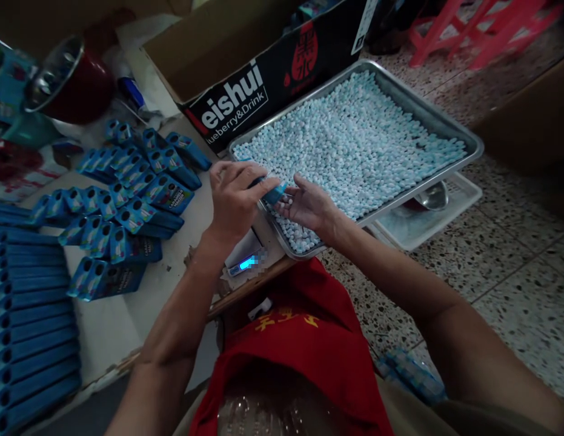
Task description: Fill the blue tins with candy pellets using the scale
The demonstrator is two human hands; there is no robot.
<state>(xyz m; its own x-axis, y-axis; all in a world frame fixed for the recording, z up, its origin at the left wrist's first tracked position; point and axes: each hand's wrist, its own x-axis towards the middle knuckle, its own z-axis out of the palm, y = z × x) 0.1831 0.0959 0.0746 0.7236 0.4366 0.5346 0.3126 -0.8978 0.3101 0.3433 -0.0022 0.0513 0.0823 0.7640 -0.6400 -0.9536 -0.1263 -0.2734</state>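
My left hand grips a small blue carton, its fingers wrapped over the top, tilted toward my right hand. Palm up at the carton's lower end, my right hand is cupped with a few small pale candies at its fingers. Both hands hover over the near left corner of a metal tray, which is spread with pale blue and white candies. Below my left hand lies a small scale with a lit blue display, partly covered by the wrist.
Several blue cartons stand in rows on the table, with a stack of flat-lying ones at the left. A black cardboard box borders the tray. Behind are a red pot and pink stools. A white tray sits lower right.
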